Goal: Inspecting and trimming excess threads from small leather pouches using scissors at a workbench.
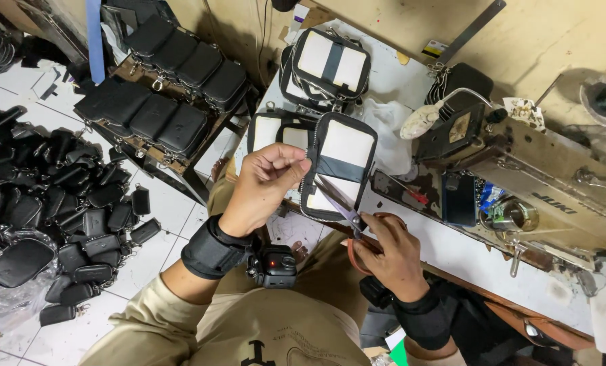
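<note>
My left hand [268,185] pinches the zipper edge of a small black pouch with white panels [340,159], holding it up over the table edge. My right hand [390,254] grips a pair of scissors [349,215] with reddish-brown handles. The blades point up and left and lie against the pouch's lower half. Both wrists wear black bands. A small black camera with a red light [274,266] hangs below my left wrist.
More black-and-white pouches [327,62] lie stacked on the white table [466,261]. An industrial sewing machine [520,183] stands at right with a lamp [421,120]. Finished black pouches sit on a wooden rack [164,81] and in a heap on the tiled floor [45,210].
</note>
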